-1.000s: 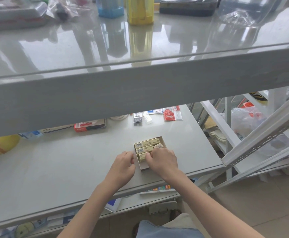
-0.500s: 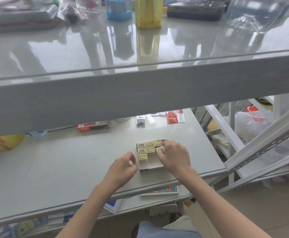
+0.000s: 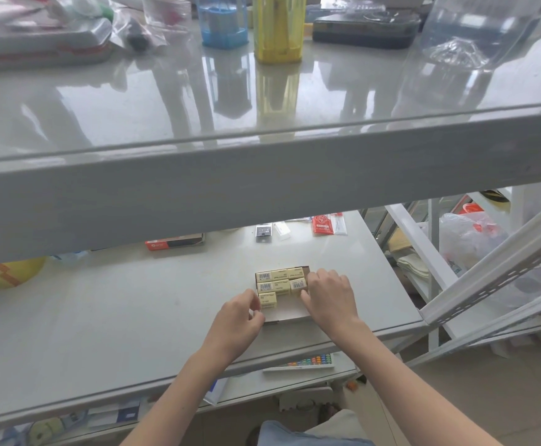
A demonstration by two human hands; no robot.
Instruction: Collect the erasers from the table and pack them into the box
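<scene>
My right hand (image 3: 328, 292) has slid from box's near side to its right wall, fingers curled on eraser (image 3: 298, 285). Left hand (image 3: 238, 320) pinches box (image 3: 290, 313) near table's front edge. Near row unfilled; packing unfinished.

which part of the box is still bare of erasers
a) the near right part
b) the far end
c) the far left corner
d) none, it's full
a: the erasers fill the far end of the box, and its floor shows bare near the right hand.
</scene>
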